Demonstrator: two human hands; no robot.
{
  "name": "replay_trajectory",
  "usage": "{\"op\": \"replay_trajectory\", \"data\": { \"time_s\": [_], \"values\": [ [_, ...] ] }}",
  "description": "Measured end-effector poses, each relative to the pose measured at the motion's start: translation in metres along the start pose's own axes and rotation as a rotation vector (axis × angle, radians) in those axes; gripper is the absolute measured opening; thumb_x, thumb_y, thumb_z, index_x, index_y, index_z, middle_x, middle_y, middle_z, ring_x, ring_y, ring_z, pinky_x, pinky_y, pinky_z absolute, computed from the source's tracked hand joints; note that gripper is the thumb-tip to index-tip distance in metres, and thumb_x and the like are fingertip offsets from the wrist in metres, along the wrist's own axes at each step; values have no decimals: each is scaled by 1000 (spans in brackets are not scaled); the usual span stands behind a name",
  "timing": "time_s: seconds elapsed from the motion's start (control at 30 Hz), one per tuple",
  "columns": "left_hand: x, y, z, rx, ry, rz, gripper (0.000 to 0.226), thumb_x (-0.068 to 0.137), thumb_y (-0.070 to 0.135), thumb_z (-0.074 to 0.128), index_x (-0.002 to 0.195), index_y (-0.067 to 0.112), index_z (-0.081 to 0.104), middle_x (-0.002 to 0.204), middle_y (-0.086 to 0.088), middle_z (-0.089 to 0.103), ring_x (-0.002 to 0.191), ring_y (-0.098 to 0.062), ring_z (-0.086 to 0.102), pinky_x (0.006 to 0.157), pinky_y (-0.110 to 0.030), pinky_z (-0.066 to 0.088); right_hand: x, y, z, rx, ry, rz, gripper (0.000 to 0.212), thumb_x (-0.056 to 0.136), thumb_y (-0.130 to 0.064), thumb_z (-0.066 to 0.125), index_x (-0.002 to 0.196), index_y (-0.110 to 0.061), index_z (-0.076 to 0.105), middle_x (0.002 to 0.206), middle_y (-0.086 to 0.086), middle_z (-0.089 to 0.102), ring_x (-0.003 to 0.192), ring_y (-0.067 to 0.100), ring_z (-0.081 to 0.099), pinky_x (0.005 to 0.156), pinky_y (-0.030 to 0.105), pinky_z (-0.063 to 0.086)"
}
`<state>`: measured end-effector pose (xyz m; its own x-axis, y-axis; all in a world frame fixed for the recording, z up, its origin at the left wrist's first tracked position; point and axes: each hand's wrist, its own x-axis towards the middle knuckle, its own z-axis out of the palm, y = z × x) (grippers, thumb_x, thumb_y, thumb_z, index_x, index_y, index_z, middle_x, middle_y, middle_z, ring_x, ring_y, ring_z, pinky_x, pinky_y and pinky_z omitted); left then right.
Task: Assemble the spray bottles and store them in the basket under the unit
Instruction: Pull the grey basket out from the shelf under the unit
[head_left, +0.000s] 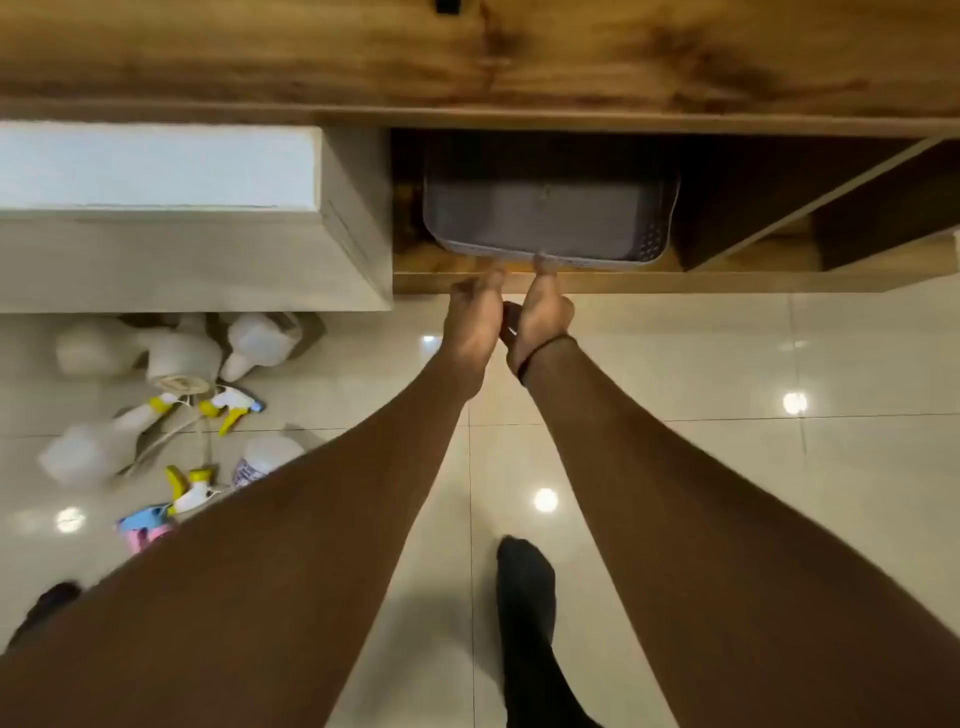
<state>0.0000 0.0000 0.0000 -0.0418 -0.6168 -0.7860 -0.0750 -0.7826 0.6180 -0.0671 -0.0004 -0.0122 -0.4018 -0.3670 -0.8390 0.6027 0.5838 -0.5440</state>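
Under the wooden unit, in its open lower compartment, sits a grey basket with a pale perforated rim, its near edge facing the viewer. Left hand and right hand reach side by side toward that edge; the fingertips of the right hand touch the rim, while those of the left hand lie just beside it. Both hands have their fingers bent toward the rim, and whether they actually grip the rim cannot be told. A dark band circles the right wrist. On the tiled floor, to the left and well apart from the basket, lie several white bottles on their sides among loose spray heads with yellow triggers and thin tubes. A pink-and-blue object lies nearest the left forearm, partly hidden. A white block stands beside the compartment. One foot in a dark sock rests on the floor.
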Motion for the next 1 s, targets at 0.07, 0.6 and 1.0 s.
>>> {"op": "replay_trajectory", "data": {
  "time_s": [0.07,0.6,1.0],
  "values": [
    [22,-1,3,-67,60,-5,49,109,45,51,148,16,55,143,-10,65,131,-26,62,118,-46,47,31,-9,7,148,-142,132,75,95,-65,60,148,-14,46,147,20,56,127,41,61,99,51,57],
    [16,-36,-71,-72,190,-17,60,106,51,58,155,20,42,153,-8,54,129,-25,55,118,-52,47,30,16,-47,184,25,74,41,102,-4,45,140,-18,36,127,17,57,109,38,64,93,59,55],
    [-106,-23,-144,-37,-208,-243,54,96,56,67,144,40,49,127,-19,69,86,-33,83,73,-45,67,-173,18,-126,4,317,77,65,94,-52,64,145,-13,49,129,13,64,99,27,61,64,33,47]
  ]
}}
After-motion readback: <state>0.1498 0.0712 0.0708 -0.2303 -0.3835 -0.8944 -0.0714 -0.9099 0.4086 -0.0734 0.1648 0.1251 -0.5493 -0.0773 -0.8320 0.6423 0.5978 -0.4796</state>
